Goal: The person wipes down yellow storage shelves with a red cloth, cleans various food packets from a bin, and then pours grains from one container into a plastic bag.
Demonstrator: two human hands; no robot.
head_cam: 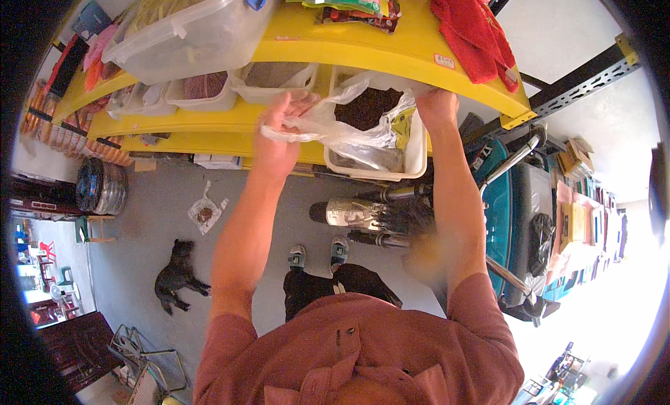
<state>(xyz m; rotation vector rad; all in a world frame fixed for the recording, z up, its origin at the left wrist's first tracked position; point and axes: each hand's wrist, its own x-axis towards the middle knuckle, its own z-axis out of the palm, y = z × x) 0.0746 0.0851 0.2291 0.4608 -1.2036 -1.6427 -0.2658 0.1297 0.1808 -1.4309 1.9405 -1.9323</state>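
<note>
A white plastic bin (425,164) juts out from a yellow metal shelf, holding a clear plastic bag (361,133) with dark brown contents (368,108). At the bag's left side, my left hand (287,126) is on its stretched rim, the plastic running over the fingers and palm. My right hand (438,105) grips the bag's right edge under the lip of the upper shelf, which partly hides the fingers. Between the two hands the bag's mouth is spread wide. A yellow printed patch shows on the bag near my right hand.
More white tubs (204,99) line the shelf at left. Above stand a large clear box (193,38), packets (361,7) and a red cloth (471,33). Below are a motorcycle wheel (356,214), a black animal (180,277) and a plastic bag on the floor (205,211).
</note>
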